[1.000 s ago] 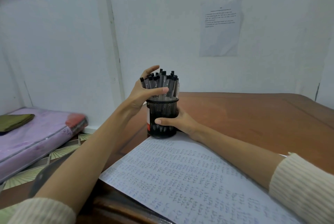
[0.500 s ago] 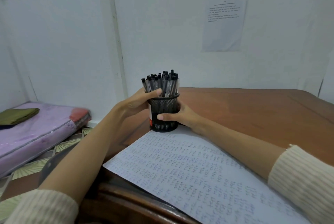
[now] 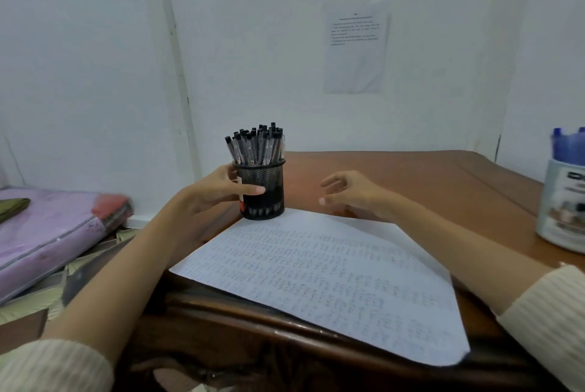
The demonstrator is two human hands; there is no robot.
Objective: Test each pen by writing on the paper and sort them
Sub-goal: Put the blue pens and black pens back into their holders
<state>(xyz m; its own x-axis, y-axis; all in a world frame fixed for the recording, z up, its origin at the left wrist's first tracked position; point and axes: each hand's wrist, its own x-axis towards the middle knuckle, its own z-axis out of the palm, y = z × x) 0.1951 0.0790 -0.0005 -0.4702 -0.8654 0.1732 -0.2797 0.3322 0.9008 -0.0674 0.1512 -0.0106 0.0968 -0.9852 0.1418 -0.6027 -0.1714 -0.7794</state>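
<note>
A black mesh pen holder (image 3: 267, 181) stands on the wooden table (image 3: 411, 176), at the far corner of a large sheet of paper (image 3: 316, 271) covered with handwriting. Several black-capped pens (image 3: 256, 148) stick up out of it. My left hand (image 3: 215, 192) holds the holder from its left side, with the thumb lying across the front of the mesh. My right hand (image 3: 351, 192) hovers to the right of the holder, apart from it, fingers relaxed and holding nothing.
At the table's right edge stands a white container (image 3: 560, 205) with blue pens (image 3: 566, 144) in it. A printed sheet (image 3: 356, 49) hangs on the wall behind. To the left, below the table, lies a purple mattress (image 3: 47, 227). The table's carved front edge is near me.
My right hand let go of the pen holder and moved off to the right. My left hand dropped from the pen tops to the holder's side. The white container came into view.
</note>
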